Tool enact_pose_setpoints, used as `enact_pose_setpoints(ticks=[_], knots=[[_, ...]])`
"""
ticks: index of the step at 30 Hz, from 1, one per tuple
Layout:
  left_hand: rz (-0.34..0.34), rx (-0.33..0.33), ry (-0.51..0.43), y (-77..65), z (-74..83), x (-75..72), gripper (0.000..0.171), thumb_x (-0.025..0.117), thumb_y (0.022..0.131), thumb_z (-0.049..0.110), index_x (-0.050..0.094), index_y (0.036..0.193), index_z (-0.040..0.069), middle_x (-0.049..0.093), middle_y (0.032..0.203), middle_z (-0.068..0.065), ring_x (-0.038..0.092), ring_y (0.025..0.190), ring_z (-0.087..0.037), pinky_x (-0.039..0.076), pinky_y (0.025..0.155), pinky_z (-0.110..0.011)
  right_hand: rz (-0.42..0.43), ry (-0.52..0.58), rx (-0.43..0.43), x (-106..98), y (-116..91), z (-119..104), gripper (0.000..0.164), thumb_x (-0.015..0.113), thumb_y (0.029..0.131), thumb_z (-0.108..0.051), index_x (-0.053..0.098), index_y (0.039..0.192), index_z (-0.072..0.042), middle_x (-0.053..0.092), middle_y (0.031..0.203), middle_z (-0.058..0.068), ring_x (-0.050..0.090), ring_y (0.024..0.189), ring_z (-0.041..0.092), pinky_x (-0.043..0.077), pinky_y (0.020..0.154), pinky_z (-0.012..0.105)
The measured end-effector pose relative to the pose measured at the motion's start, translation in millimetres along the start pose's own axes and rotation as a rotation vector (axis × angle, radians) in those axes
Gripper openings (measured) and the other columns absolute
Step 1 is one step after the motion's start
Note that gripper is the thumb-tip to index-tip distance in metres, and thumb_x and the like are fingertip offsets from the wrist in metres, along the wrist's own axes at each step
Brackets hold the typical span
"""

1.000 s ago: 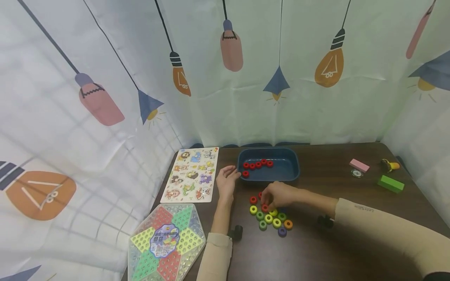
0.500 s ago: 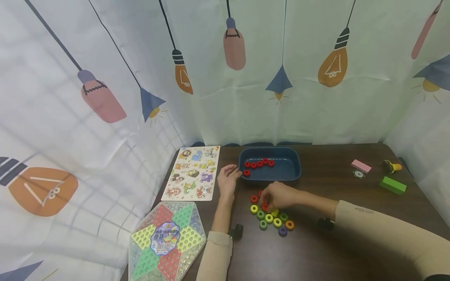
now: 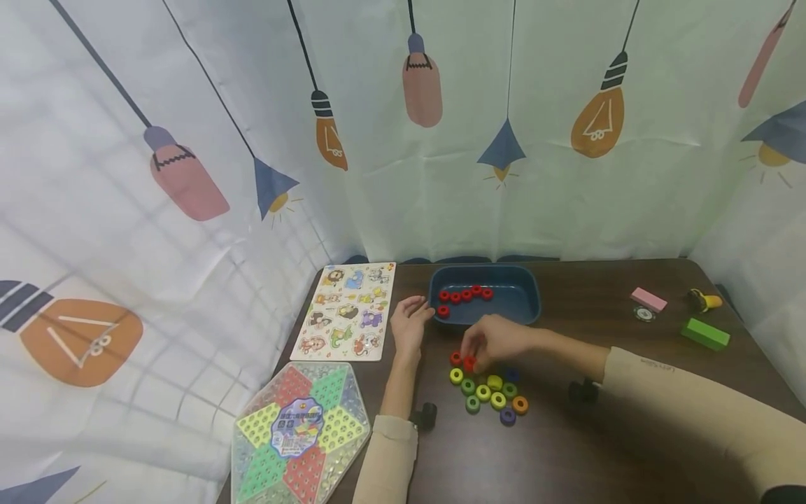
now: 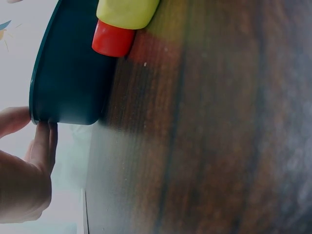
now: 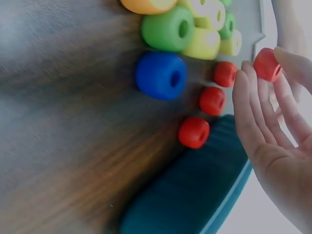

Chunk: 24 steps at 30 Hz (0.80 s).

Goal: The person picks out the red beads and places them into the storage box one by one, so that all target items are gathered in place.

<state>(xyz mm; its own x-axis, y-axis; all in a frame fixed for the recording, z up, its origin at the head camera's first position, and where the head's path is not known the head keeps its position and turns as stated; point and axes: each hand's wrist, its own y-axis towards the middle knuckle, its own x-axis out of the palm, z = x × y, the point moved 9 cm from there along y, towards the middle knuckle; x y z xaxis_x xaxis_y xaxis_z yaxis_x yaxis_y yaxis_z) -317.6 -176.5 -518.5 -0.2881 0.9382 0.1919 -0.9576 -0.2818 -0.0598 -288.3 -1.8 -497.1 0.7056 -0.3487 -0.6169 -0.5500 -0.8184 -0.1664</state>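
My right hand (image 3: 497, 341) pinches a red bead (image 5: 267, 65) between thumb and fingers, held above the table by the group of beads. Red beads (image 5: 194, 132) lie on the table under it, between the group and the dark blue tray (image 3: 522, 318). In the group are yellow beads (image 3: 483, 393), green beads (image 3: 472, 404), an orange bead (image 3: 520, 404) and purple-blue beads (image 3: 507, 416). My left hand (image 3: 408, 327) grips the tray's left end, thumb and fingers at the rim in the left wrist view. Several red beads (image 3: 467, 295) lie inside the tray, toward its left.
An animal puzzle board (image 3: 345, 315) lies left of my left hand, and a hexagonal Chinese checkers box (image 3: 301, 434) is nearer. At the right are a pink block (image 3: 648, 299), a round chip (image 3: 644, 314), a green block (image 3: 705, 334) and a small yellow-and-black object (image 3: 705, 301).
My right hand has picked up a red bead and risen slightly, uncovering a yellow and a blue bead. My left hand stays at the tray.
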Motion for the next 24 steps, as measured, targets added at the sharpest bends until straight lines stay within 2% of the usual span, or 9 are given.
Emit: enact_pose_setpoints(ticks=[5, 9, 12, 16, 20, 24], knots=[[0.041, 0.025, 0.020, 7.3, -10.8, -2.5, 0.044, 0.071, 0.082, -0.005, 0.056, 0.123, -0.004, 0.061, 0.126, -0.022, 0.062, 0.117, -0.030, 0.054, 0.092, -0.033, 0.006, 0.053, 0.016, -14, 8, -8, 0.026, 0.084, 0.072, -0.016, 0.074, 0.095, -0.021, 0.073, 0.087, -0.008, 0.069, 0.082, 0.013, 0.057, 0.072, 0.032], [0.065, 0.052, 0.032, 11.2, -13.6, -4.9, 0.042, 0.072, 0.081, -0.003, 0.058, 0.120, -0.002, 0.063, 0.123, -0.019, 0.064, 0.114, -0.027, 0.054, 0.092, -0.034, -0.023, 0.057, -0.005, -28, 19, -19, 0.026, 0.084, 0.074, -0.016, 0.074, 0.098, -0.018, 0.073, 0.091, -0.006, 0.068, 0.087, 0.015, 0.057, 0.071, 0.032], [0.065, 0.055, 0.034, 12.4, -14.4, -5.2, 0.041, 0.072, 0.082, -0.003, 0.058, 0.120, -0.001, 0.063, 0.123, -0.018, 0.064, 0.114, -0.026, 0.053, 0.094, -0.036, -0.055, 0.090, 0.014, -41, 28, -23, 0.026, 0.082, 0.077, -0.013, 0.073, 0.101, -0.015, 0.073, 0.095, 0.000, 0.070, 0.086, 0.019, 0.058, 0.072, 0.033], [0.068, 0.036, 0.058, 10.9, -16.6, -5.7, 0.040, 0.071, 0.084, -0.001, 0.058, 0.121, 0.001, 0.063, 0.124, -0.017, 0.064, 0.114, -0.024, 0.051, 0.097, -0.037, -0.084, 0.133, 0.065, -56, 42, -19, 0.026, 0.079, 0.078, -0.006, 0.072, 0.103, -0.008, 0.072, 0.095, 0.009, 0.072, 0.079, 0.028, 0.060, 0.072, 0.040], [0.063, 0.026, 0.071, 8.7, -17.7, -5.4, 0.038, 0.071, 0.085, 0.001, 0.059, 0.121, 0.003, 0.063, 0.125, -0.017, 0.064, 0.114, -0.023, 0.051, 0.097, -0.037, -0.094, 0.142, 0.100, -67, 56, -8, 0.028, 0.077, 0.079, -0.001, 0.070, 0.106, -0.001, 0.072, 0.095, 0.012, 0.072, 0.081, 0.028, 0.059, 0.075, 0.045], [0.050, 0.023, 0.055, 6.1, -13.8, -3.7, 0.040, 0.071, 0.084, 0.000, 0.059, 0.121, 0.002, 0.062, 0.125, -0.018, 0.063, 0.116, -0.025, 0.052, 0.096, -0.036, -0.070, 0.136, 0.142, -75, 67, 9, 0.031, 0.077, 0.078, 0.000, 0.068, 0.108, 0.002, 0.071, 0.096, 0.012, 0.071, 0.083, 0.025, 0.057, 0.080, 0.050]])
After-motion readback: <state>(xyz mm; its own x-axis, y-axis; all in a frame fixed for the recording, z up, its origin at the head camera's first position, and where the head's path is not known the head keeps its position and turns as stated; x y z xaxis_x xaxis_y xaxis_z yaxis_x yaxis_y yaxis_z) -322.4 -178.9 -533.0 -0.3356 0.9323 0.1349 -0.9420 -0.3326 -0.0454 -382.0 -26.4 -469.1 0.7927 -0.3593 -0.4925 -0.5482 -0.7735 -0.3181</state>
